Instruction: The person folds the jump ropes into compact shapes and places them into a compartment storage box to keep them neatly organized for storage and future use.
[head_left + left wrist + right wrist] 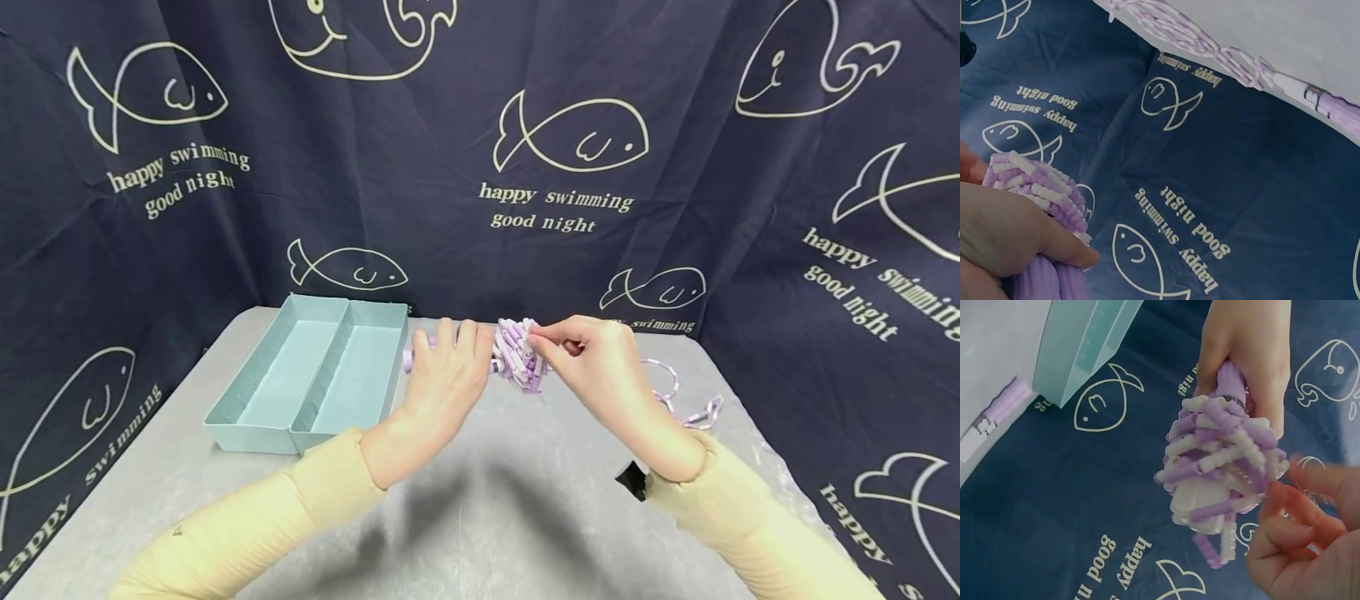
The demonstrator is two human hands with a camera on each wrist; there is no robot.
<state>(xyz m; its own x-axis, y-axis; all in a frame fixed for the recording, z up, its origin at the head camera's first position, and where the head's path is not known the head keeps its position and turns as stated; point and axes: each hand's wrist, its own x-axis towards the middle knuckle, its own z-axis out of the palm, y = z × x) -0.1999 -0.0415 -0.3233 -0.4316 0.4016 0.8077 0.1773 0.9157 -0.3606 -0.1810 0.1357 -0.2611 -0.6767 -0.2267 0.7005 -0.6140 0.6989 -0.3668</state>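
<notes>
My left hand [450,367] grips the purple handles of a beaded jump rope [516,354]. Two ridged handles [1035,281] show side by side below the fingers in the left wrist view. Purple and white beads [1210,450] are wound into a thick bundle around the handle end, and a short loop of beads hangs below it. At the right side of the bundle, my right hand [600,358] pinches the beaded cord between thumb and index finger.
A light blue tray with two long compartments [292,437] stands left of the hands. More beaded rope [701,414] lies on the table at right. Another purple and white handle [1329,109] rests near the table edge. A small black object [632,480] lies by the right sleeve.
</notes>
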